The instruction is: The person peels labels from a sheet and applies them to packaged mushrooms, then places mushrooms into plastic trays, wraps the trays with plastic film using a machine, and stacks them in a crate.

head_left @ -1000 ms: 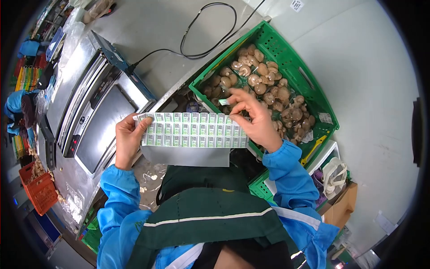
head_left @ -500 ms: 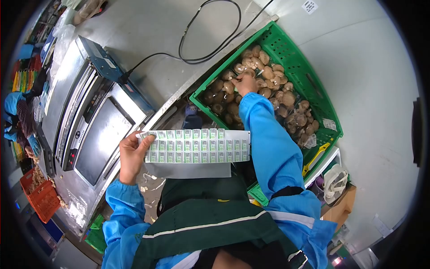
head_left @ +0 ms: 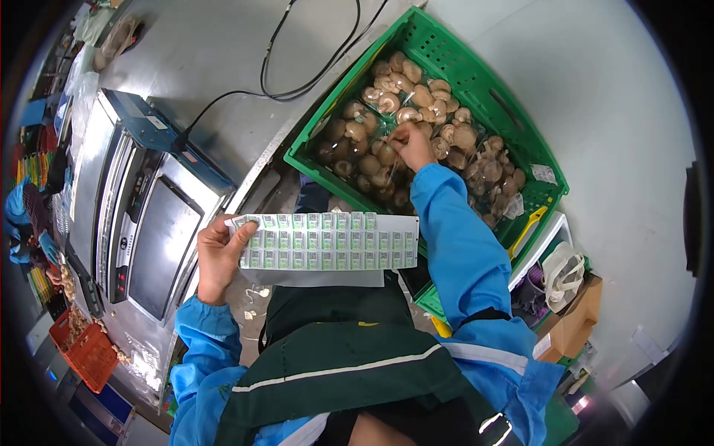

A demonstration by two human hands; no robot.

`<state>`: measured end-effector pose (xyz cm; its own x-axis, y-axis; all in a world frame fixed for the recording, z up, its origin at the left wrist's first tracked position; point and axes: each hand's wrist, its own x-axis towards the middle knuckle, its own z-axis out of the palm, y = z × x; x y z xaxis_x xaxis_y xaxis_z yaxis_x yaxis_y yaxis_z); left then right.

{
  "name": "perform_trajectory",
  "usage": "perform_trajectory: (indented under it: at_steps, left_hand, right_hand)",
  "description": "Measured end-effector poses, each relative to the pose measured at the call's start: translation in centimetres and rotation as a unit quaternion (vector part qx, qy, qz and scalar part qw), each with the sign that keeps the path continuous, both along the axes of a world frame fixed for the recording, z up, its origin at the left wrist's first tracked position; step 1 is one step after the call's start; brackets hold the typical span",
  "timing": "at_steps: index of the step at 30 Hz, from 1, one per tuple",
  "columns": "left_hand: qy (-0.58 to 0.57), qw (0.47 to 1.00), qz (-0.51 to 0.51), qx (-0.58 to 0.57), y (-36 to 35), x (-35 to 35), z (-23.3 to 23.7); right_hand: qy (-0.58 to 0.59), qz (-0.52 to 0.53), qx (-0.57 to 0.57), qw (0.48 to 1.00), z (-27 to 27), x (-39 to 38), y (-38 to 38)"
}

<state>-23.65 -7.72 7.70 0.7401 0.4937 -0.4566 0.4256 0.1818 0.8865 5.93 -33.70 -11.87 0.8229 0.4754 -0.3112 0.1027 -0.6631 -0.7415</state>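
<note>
A sheet of small green-and-white labels [head_left: 327, 241] is pinched at its left end by my left hand [head_left: 218, 256], thumb on top. Printed codes show on the labels, and bare backing shows at the upper right. My right hand [head_left: 413, 146] reaches into a green plastic crate [head_left: 491, 82], its fingers drawn together over the mushrooms. Brown mushrooms [head_left: 465, 135] in shiny clear bags fill the crate. Whatever lies between my right fingertips is too small to make out.
A steel wrapping machine [head_left: 163, 230] stands on the metal worktop at left, its black cable [head_left: 275, 97] looping behind. An orange crate [head_left: 85, 353] sits at lower left. A cardboard box [head_left: 573, 320] and white bag [head_left: 563, 276] lie at right. Another person's blue sleeve [head_left: 16, 204] shows far left.
My right hand has shifted slightly right and down within the view, while the crate appears further up and left as the camera turned. My left hand still holds the label sheet.
</note>
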Motion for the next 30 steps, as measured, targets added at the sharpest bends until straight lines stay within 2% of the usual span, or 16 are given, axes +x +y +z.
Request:
perform_trajectory:
  at_steps: [2, 4, 6, 7, 8, 10, 12, 14, 16, 18, 19, 22, 23, 25, 28, 30]
  left_hand:
    - [0.006, 1.0, -0.004, 0.006, -0.1, -0.2, -0.2]
    - [0.01, 1.0, -0.012, 0.01, -0.2, -0.3, -0.2]
    - [0.016, 1.0, -0.004, 0.017, -0.6, -0.4, -0.1]
    - [0.006, 1.0, -0.007, 0.012, -0.8, -0.4, -0.3]
    - [0.006, 1.0, -0.012, 0.008, -1.0, -0.1, -0.3]
    - [0.005, 1.0, -0.011, -0.002, -1.6, 0.5, 0.0]
    - [-0.001, 1.0, -0.026, -0.003, -1.8, 0.9, -0.2]
    - [0.0, 1.0, -0.023, -0.01, -2.2, 1.3, -0.4]
    - [-0.001, 0.999, -0.035, -0.006, -2.6, 1.7, -0.1]
    - [-0.002, 0.999, -0.047, -0.003, -2.9, 1.9, 0.2]
    - [0.002, 0.999, -0.049, 0.0, -3.0, 1.9, 0.3]
    - [0.006, 0.998, -0.061, 0.009, -3.6, 2.4, 0.9]
    - [0.005, 0.997, -0.07, 0.013, -3.8, 2.5, 1.2]
    - [0.005, 0.997, -0.081, 0.015, -4.3, 3.1, 1.5]
    - [-0.003, 0.995, -0.1, 0.018, -5.0, 4.0, 1.7]
    - [-0.012, 0.994, -0.109, 0.018, -5.3, 4.4, 1.4]
  right_hand:
    - [-0.112, -0.054, -0.029, 0.992, -1.4, 0.8, -0.5]
    - [-0.015, -0.144, 0.097, 0.985, -1.4, 1.5, -2.1]
    - [-0.007, -0.153, 0.126, 0.98, -0.4, 2.1, -4.0]
    - [0.099, -0.194, 0.117, 0.969, 0.3, 1.8, -5.7]
    - [0.098, -0.199, 0.113, 0.968, 0.5, 1.0, -7.1]
    - [0.095, -0.098, 0.159, 0.978, 0.7, -0.3, -9.4]
    - [0.117, -0.111, 0.12, 0.98, 1.5, -1.8, -9.9]
    - [0.1, -0.092, 0.024, 0.99, 0.4, -2.9, -10.4]
    - [0.054, -0.094, 0.035, 0.994, -0.1, -3.6, -10.7]
    - [-0.099, -0.073, 0.006, 0.992, -0.8, -3.4, -11.1]
    - [-0.109, -0.112, -0.032, 0.987, -1.1, -3.2, -11.5]
    - [-0.077, -0.187, 0.053, 0.978, 3.1, -3.3, -11.0]
    - [-0.052, -0.168, 0.124, 0.977, 4.3, -3.6, -11.0]
    - [0.105, -0.077, 0.149, 0.98, 9.8, -5.0, -9.9]
    - [0.154, 0.151, 0.136, 0.967, 16.6, -8.0, -7.9]
    - [0.192, 0.199, 0.128, 0.952, 18.9, -9.2, -7.4]
